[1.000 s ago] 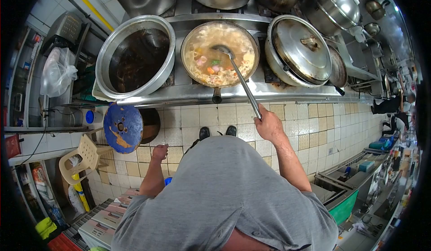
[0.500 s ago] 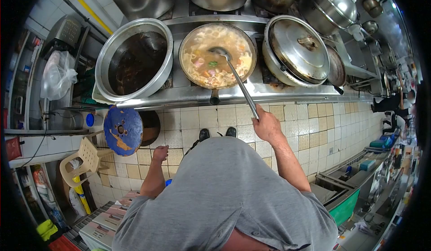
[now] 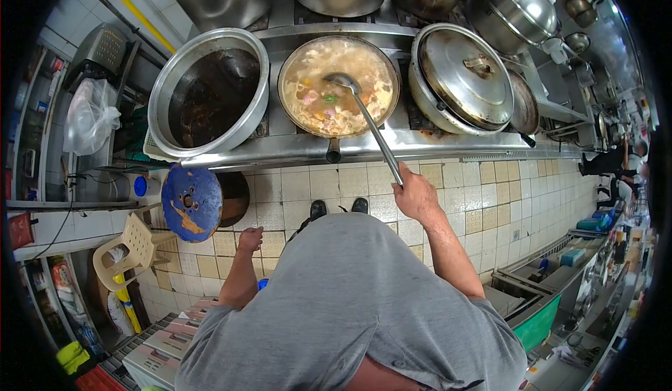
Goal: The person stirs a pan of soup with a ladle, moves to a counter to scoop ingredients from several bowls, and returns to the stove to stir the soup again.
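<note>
My right hand is wrapped round the lower end of a long metal ladle. The ladle's bowl rests at the surface of a chunky, pale brown soup in a round pan on the stove. Bits of green, pink and orange float in the broth. My left hand hangs at my side, away from the stove, with its fingers curled together; whether anything small is between them is hidden.
A wide pot of dark liquid stands left of the pan, a lidded pot right of it. Large pots line the back. A blue round stool and a beige chair are at left. People stand far right.
The soup's surface and floating pieces have shifted slightly. Both hands and the ladle are almost where they were.
</note>
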`<state>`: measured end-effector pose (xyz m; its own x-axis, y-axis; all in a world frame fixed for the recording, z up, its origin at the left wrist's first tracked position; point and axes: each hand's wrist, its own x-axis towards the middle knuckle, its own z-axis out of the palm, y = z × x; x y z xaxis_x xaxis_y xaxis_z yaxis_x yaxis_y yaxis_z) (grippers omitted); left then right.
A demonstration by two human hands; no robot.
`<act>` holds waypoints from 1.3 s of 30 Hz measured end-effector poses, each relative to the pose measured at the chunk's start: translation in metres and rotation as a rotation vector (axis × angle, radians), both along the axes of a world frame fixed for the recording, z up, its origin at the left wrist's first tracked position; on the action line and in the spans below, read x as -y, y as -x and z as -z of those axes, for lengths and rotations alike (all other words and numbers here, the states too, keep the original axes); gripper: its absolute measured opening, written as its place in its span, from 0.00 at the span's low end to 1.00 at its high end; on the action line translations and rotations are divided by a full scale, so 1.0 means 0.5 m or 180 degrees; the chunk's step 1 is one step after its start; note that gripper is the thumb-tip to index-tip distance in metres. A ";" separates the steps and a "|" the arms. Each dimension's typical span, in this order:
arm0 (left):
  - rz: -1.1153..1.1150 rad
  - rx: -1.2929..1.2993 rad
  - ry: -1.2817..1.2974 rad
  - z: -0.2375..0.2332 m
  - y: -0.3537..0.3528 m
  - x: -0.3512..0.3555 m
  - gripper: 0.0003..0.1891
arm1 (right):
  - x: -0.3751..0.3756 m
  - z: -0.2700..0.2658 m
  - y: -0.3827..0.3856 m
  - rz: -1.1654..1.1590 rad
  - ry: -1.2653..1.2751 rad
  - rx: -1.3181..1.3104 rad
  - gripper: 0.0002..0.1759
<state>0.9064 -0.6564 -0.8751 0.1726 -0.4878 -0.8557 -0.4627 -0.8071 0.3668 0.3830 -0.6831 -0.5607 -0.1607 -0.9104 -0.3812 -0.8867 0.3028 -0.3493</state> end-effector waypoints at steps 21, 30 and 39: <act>0.0002 0.0051 0.0103 -0.002 0.000 0.002 0.23 | 0.002 0.005 0.000 -0.0029 -0.0130 -0.0046 0.35; -0.0057 0.0008 0.0124 -0.005 0.000 0.005 0.24 | 0.002 0.005 0.002 -0.0072 -0.0087 -0.0055 0.34; -0.0118 0.0061 0.0164 -0.007 0.003 0.006 0.23 | 0.005 0.002 0.002 -0.0101 -0.0136 -0.0089 0.34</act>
<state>0.9048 -0.6593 -0.8716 0.2075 -0.5242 -0.8259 -0.4402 -0.8040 0.3997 0.3818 -0.6856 -0.5615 -0.1430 -0.8982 -0.4157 -0.9054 0.2883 -0.3117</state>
